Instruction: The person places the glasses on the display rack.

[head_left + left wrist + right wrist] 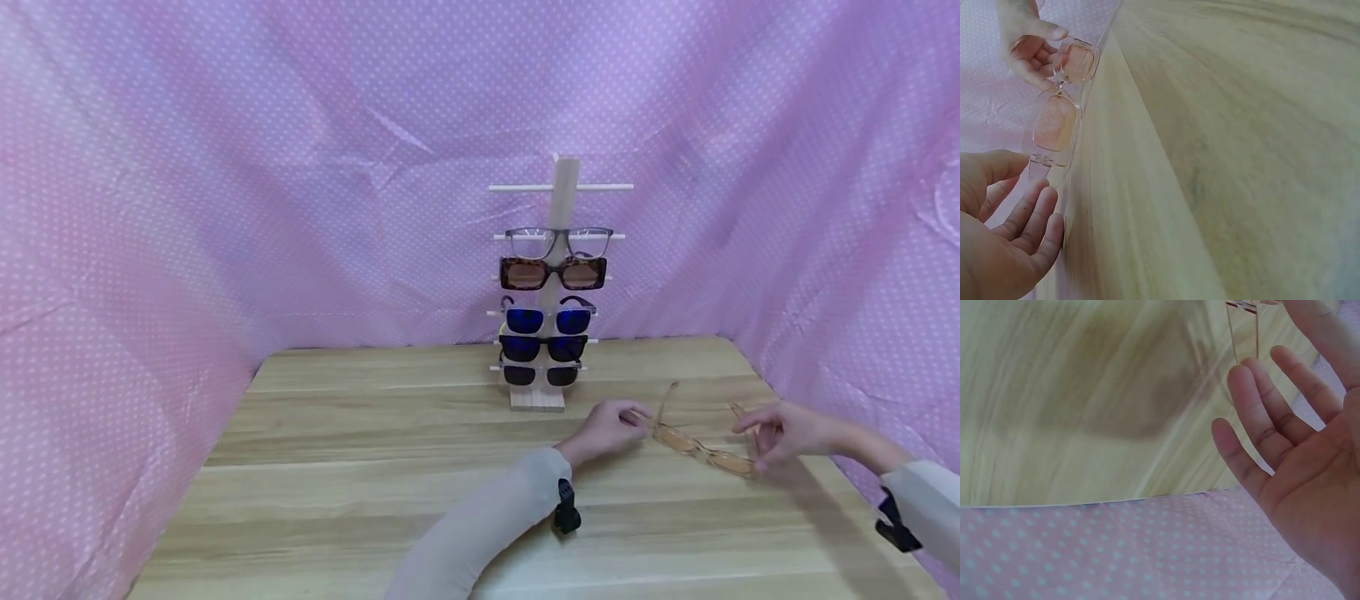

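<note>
A pair of sunglasses (pixel 678 440) with clear peach frames and orange-tinted lenses is held between both hands over the right part of the table, temples unfolded and pointing away. The left hand (pixel 609 427) pinches the left end near the hinge with thumb and forefinger; its other fingers are loosely bent in the left wrist view. At the opposite end, the right hand (pixel 795 432) holds the frame by its corner and temple (pixel 1257 337). Only a small part of the sunglasses shows in the right wrist view, where the contact is partly cut off.
A wooden display stand (pixel 537 402) with white crossbars rises at the back middle of the table (pixel 360 467). It carries several pairs of glasses, among them tortoiseshell sunglasses (pixel 553 268) and clear glasses (pixel 558 232). The top bar (pixel 604 187) bears none. Pink dotted cloth (pixel 375 208) surrounds the table.
</note>
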`<state>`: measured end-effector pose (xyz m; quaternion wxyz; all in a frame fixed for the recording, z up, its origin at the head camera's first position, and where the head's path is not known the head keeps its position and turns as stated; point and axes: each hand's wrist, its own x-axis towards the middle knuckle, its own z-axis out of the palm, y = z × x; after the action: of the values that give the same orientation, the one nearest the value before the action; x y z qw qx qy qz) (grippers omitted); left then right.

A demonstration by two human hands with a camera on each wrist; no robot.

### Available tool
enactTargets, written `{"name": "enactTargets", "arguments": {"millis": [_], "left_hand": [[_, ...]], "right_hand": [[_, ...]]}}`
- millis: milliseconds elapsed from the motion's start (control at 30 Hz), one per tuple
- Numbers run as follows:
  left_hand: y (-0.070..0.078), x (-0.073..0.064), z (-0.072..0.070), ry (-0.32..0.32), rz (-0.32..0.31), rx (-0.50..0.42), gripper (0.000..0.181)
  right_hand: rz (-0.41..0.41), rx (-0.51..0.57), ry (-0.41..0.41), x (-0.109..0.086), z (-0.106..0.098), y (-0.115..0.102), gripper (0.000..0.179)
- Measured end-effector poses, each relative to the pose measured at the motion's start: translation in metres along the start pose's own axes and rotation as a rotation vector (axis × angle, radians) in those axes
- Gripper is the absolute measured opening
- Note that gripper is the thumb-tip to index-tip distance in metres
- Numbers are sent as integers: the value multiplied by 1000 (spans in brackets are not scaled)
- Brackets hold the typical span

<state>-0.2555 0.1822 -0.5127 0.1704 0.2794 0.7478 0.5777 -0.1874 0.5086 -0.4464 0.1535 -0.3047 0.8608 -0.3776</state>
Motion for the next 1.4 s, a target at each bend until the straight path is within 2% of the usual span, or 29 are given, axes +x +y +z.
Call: {"name": "enactTargets", "arguments": {"millis": [67,167,300,467,700,933,1133,1400], "left_hand": [[0,1,0,2,-4,-10,22],[-1,2,-1,12,-7,-7,22],[-4,3,-1,12,-5,7,22],[-7,5,-2,-17,13,13,26],[-11,9,-4,-2,27,43,30],[-9,10,-5,-4,27,111,30],[-8,11,-5,1,37,176,22],[-7,10,-7,13,75,241,13]], "right_hand": [[-10,28,-21,-1,0,3,63],[-46,22,-19,-1,3,9,65],[-96,24,10,2,6,14,60],[-104,58,50,8,9,13,53],[-123,11,114,18,12,10,49],[-95,-34,139,25,12,8,35],[-16,-67,107,29,11,5,21],[14,-95,67,33,13,-1,13]]}}
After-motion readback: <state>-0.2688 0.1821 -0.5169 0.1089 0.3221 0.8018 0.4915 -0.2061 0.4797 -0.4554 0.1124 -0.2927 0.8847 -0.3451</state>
